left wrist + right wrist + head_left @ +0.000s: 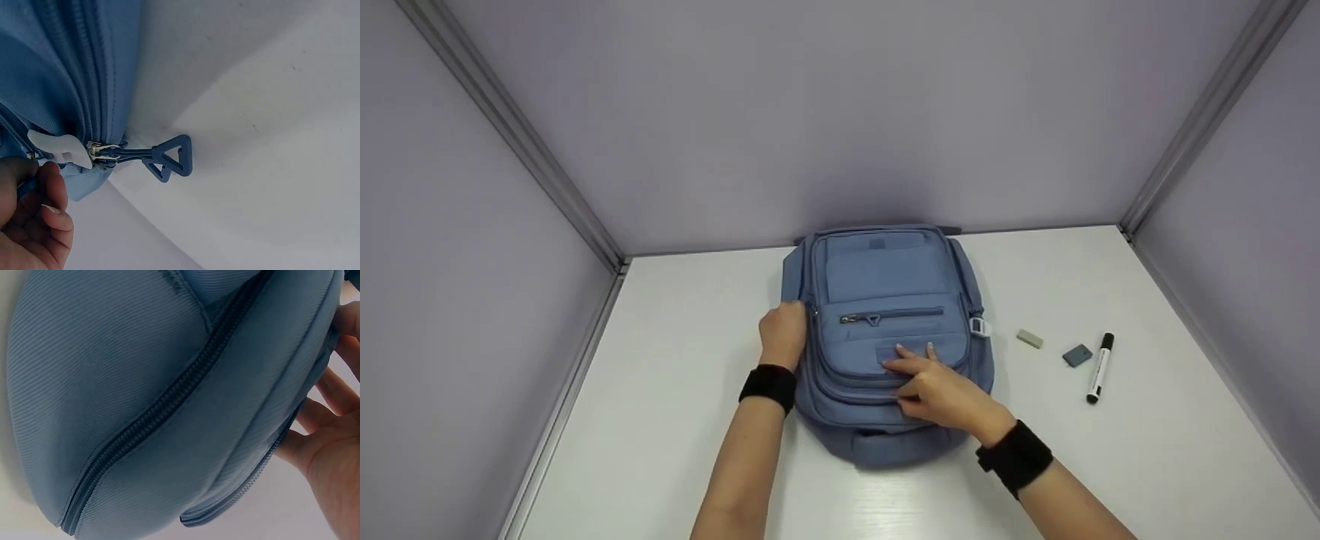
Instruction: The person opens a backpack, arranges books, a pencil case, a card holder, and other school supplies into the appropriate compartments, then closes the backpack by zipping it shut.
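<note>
Pinching with the left hand (784, 330) a small blue tab (27, 186), at the side of the blue backpack (892, 274), resting on the white table (690, 352) near the back wall (870, 112); touching its front with the right hand (943, 388), with fingers loosely extended and apart.

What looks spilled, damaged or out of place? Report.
Nothing stands out: the blue backpack lies front up, the marker, pale green block and dark gray-blue block lie apart on the table, and no spill or damage shows.
</note>
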Demonstrator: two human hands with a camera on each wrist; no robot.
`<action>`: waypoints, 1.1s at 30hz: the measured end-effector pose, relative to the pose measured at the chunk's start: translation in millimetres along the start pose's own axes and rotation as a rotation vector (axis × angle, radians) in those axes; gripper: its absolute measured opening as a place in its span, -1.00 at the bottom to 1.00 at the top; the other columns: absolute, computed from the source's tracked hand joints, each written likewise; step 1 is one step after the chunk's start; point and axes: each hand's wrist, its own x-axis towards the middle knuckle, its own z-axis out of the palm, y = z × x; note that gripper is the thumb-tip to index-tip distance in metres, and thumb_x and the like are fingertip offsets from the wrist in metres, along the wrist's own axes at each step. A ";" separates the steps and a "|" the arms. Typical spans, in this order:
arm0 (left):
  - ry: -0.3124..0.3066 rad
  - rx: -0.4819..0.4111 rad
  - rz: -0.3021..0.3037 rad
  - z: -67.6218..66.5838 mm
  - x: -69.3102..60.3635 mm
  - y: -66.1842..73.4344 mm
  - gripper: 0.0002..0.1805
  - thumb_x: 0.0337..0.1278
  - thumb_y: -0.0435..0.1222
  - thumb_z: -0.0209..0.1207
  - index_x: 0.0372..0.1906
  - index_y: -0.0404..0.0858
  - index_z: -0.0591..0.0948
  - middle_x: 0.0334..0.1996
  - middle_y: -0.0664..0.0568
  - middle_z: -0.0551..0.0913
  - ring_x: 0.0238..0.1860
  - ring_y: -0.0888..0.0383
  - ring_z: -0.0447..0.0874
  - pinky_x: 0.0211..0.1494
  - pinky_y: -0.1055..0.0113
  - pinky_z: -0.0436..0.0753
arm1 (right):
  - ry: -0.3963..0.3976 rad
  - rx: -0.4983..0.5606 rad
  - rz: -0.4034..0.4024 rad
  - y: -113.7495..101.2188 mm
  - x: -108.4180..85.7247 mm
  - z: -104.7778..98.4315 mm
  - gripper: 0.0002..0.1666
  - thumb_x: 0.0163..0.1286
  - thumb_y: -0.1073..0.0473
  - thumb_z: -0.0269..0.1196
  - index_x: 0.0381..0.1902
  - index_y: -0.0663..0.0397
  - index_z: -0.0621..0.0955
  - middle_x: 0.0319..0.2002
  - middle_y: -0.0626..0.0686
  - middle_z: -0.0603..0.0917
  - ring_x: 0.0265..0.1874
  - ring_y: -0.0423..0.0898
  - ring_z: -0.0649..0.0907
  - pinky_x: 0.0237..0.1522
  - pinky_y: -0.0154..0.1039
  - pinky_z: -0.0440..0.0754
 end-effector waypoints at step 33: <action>0.024 -0.105 0.136 -23.6 -11.0 -2.4 -0.87 0.12 -0.36 0.25 -0.49 -0.28 0.69 -0.53 -0.09 0.69 -0.45 -0.07 0.68 -0.18 -0.01 0.51 | 0.100 -0.256 0.238 20.0 4.1 -0.1 -0.38 0.38 -0.17 0.24 0.34 -0.14 0.51 0.38 0.18 0.37 0.41 0.21 0.26 0.34 0.27 0.12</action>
